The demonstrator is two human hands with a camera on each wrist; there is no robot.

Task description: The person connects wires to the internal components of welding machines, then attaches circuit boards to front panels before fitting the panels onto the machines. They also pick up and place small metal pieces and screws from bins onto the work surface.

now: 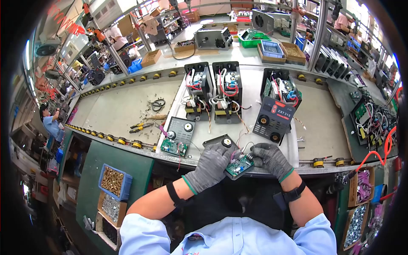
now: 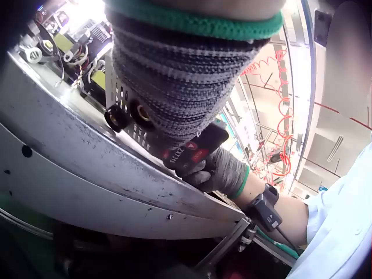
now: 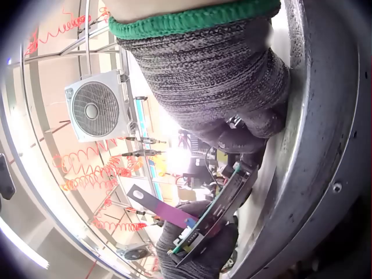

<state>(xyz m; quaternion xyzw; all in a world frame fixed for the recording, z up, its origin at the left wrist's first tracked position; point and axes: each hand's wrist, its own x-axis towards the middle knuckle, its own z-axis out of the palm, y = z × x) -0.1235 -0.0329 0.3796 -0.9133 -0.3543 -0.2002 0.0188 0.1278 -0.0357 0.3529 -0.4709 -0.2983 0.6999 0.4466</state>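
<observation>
A black welding-machine front panel (image 1: 219, 140) is held over the bench's near edge, with a green circuit board (image 1: 240, 166) on its back. My gloved left hand (image 1: 211, 165) grips the panel from the left; the right wrist view shows its fingers behind the panel, beside a purple metal strip (image 3: 160, 208). On the right side, my gloved right hand (image 1: 273, 160) has curled fingers at the panel's end, by the board's edge. Thin wires rise beside these fingers. A small shiny piece (image 3: 234, 121) shows among the right fingers. Ahead stands a unit with a ZX7 315 panel (image 1: 274, 119).
Another panel with a board (image 1: 178, 131) lies on the left of the white board. Two opened welding units (image 1: 227, 91) stand behind. Yellow-handled pliers (image 1: 140, 126) and loose screws lie on the bench. A blue bin of brass parts (image 1: 114, 182) sits at lower left.
</observation>
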